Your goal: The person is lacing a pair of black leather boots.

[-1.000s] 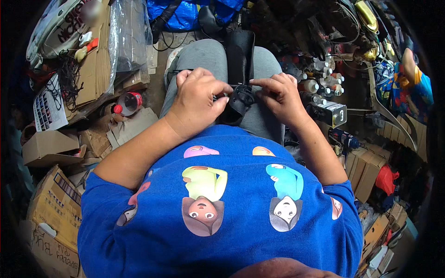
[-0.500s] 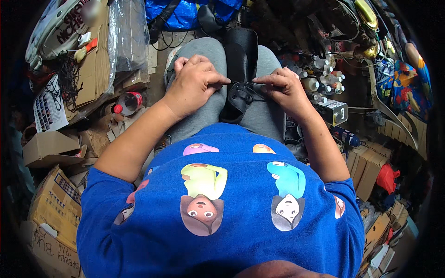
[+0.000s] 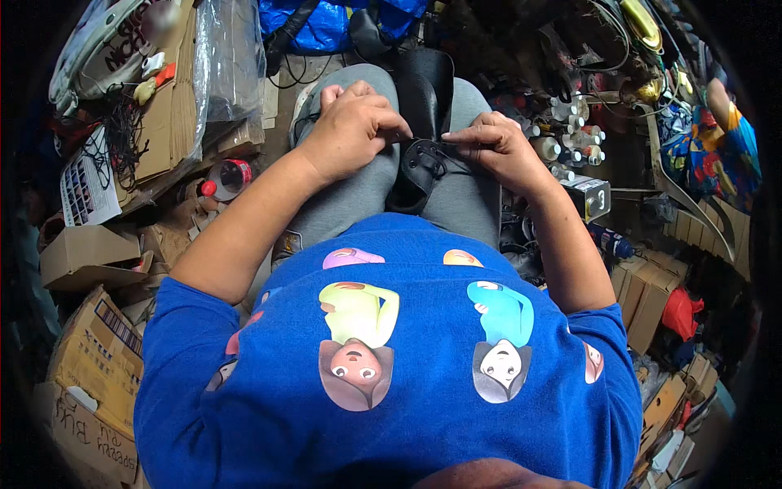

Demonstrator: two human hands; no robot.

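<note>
A black lace-up shoe (image 3: 410, 194) is held between my grey-trousered knees, its eyelets and dark laces (image 3: 432, 156) facing up. Just left of the laces is my left hand (image 3: 356, 129), fingers curled and thumb and forefinger pinched together at the shoe's edge; what they grip is too small to make out. On the other side my right hand (image 3: 495, 148) pinches a thin dark lace that runs back to the eyelets. Beyond the eyelets a long, smooth black piece (image 3: 423, 85) sticks up between the knees; how it joins the shoe is unclear.
To the left lie flattened cardboard (image 3: 167, 122), a red-capped plastic bottle (image 3: 230, 178) and open boxes (image 3: 90, 257). Several small bottles (image 3: 574, 130) crowd the right side beside a clear box (image 3: 588, 198). A blue bag (image 3: 326, 33) lies ahead. Another person's hand (image 3: 719, 102) shows far right.
My left hand has shifted slightly right and down, nearer the laces. My right hand has moved a little toward the shoe. The shoe stays between my knees.
</note>
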